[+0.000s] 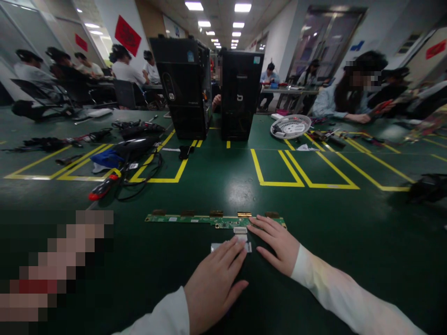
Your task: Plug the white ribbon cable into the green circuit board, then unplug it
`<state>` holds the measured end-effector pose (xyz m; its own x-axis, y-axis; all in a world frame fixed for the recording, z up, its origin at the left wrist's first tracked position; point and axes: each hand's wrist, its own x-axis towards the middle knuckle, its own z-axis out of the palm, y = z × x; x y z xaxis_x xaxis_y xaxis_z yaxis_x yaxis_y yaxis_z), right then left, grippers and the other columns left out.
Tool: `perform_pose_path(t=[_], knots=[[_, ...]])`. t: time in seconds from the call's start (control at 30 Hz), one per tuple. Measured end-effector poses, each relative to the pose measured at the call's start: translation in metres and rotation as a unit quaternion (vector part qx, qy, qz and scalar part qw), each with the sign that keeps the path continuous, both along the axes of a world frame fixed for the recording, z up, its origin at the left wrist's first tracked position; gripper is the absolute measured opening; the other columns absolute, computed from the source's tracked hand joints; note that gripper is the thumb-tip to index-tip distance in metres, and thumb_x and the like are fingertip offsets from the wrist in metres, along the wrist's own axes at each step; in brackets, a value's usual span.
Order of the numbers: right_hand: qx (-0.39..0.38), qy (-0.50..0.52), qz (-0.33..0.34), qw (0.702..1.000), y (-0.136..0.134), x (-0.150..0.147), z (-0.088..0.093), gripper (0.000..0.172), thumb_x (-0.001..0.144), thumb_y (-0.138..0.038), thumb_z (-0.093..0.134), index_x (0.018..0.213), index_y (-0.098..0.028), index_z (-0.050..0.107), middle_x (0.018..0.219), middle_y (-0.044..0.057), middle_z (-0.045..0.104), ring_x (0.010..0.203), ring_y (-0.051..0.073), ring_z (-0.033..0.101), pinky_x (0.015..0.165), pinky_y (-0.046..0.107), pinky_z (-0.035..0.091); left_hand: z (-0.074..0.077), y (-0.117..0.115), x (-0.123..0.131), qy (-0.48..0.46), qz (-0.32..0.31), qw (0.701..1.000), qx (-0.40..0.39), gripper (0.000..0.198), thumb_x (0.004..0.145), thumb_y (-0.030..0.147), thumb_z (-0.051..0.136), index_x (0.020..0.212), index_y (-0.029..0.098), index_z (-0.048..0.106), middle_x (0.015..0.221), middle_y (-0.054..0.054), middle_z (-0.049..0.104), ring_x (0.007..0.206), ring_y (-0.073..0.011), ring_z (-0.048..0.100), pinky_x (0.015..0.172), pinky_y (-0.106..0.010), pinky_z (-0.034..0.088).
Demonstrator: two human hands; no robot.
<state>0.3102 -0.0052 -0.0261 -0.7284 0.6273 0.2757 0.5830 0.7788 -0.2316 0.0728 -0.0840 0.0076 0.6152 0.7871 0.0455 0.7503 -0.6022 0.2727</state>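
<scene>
A long, narrow green circuit board [193,219] lies crosswise on the table in front of me, with brown-gold tabs along its far edge. A white connector [240,230] meets its near edge, and a pale flat ribbon cable [215,247] runs back from it. My left hand [216,281] rests with outstretched fingers over the cable, covering part of it. My right hand [274,242] is spread flat, its fingertips touching the right end of the board. Neither hand wraps around anything.
Two black computer towers [188,93] stand at the back of the green table [230,195]. To the left lie a red-black screwdriver [104,187] and tangled black cables [146,177]. A white basket [291,126] sits back right. Several people work behind. A pixelated patch covers the lower left.
</scene>
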Motion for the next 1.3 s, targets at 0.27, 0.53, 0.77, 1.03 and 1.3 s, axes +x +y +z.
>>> perform_pose_path(t=[0.27,0.53,0.77,1.03,1.3], knots=[[-0.030,-0.009,0.009,0.999,0.003,0.002,0.001,0.052,0.090,-0.036,0.046,0.139,-0.019,0.043,0.147,0.010,0.038,0.139,0.024,0.025,0.112,0.048,0.028,-0.012,0.007,0.008,0.006,0.007,1.000,-0.004,0.055,0.091,0.037,0.049,0.140,0.016,0.037,0.148,-0.010,0.039,0.133,-0.0251,0.039,0.107,-0.042,0.038],[-0.037,-0.016,0.012,0.999,0.002,0.003,0.004,0.053,0.091,-0.036,0.046,0.141,-0.019,0.040,0.148,0.009,0.035,0.139,0.024,0.024,0.112,0.047,0.027,-0.017,0.011,0.001,-0.015,-0.003,1.000,-0.013,0.060,0.092,0.044,0.047,0.144,0.021,0.029,0.150,-0.009,0.035,0.137,-0.0233,0.033,0.110,-0.043,0.032],[-0.039,-0.019,0.011,0.999,0.001,0.002,0.007,0.053,0.090,-0.035,0.046,0.141,-0.020,0.041,0.148,0.009,0.036,0.140,0.024,0.024,0.112,0.048,0.027,-0.009,0.016,-0.002,-0.016,-0.008,0.999,-0.048,0.060,0.091,0.044,0.048,0.144,0.021,0.030,0.150,-0.009,0.034,0.136,-0.0256,0.035,0.108,-0.045,0.034],[-0.044,-0.026,0.013,0.999,0.001,0.003,0.008,0.054,0.090,-0.035,0.047,0.141,-0.019,0.040,0.149,0.009,0.034,0.140,0.025,0.022,0.113,0.048,0.025,-0.005,0.024,-0.010,-0.025,-0.039,0.998,-0.048,0.063,0.090,0.045,0.049,0.145,0.020,0.029,0.150,-0.007,0.035,0.136,-0.0231,0.034,0.112,-0.041,0.030],[-0.048,-0.027,0.012,0.998,0.001,0.003,0.011,0.053,0.090,-0.035,0.046,0.141,-0.019,0.040,0.149,0.007,0.034,0.140,0.023,0.022,0.113,0.047,0.026,-0.007,0.026,-0.012,-0.034,-0.044,0.997,-0.055,0.064,0.091,0.045,0.047,0.146,0.022,0.024,0.150,-0.006,0.035,0.136,-0.0228,0.035,0.111,-0.041,0.030]])
